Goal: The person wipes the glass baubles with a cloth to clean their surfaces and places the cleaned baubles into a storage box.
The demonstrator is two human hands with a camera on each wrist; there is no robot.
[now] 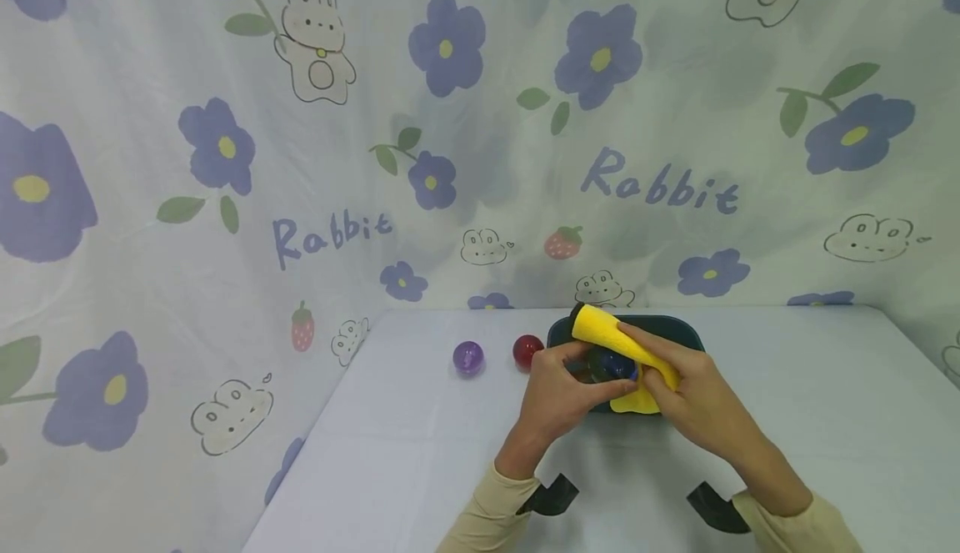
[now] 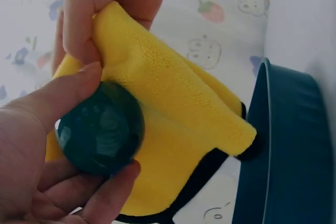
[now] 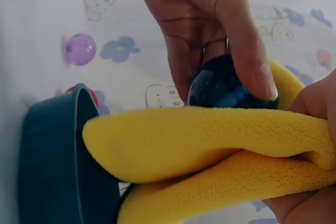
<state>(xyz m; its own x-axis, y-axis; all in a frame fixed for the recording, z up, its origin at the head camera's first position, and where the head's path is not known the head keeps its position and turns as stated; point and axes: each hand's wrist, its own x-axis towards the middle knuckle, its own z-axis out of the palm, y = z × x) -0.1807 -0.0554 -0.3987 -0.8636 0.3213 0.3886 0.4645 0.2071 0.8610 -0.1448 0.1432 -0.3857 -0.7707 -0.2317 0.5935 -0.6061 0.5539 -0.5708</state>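
My left hand point(image 1: 547, 394) holds a dark blue-green glossy ball point(image 2: 102, 129) between thumb and fingers. My right hand point(image 1: 705, 394) grips a yellow plush cloth point(image 3: 199, 140) with a dark edge. In the left wrist view the cloth lies against the far side of the ball and hangs in folds. The right wrist view shows the cloth hiding the ball's lower part. Both hands are above the near side of a dark teal tub point(image 1: 678, 326); its inside is mostly hidden by the hands and cloth.
On the white table point(image 1: 405, 436), a purple see-through ball point(image 1: 468, 359) lies left of the tub. A red ball point(image 1: 527, 350) sits between it and the tub, near my left hand. Behind the table hangs a curtain point(image 1: 510, 136) printed with flowers and rabbits.
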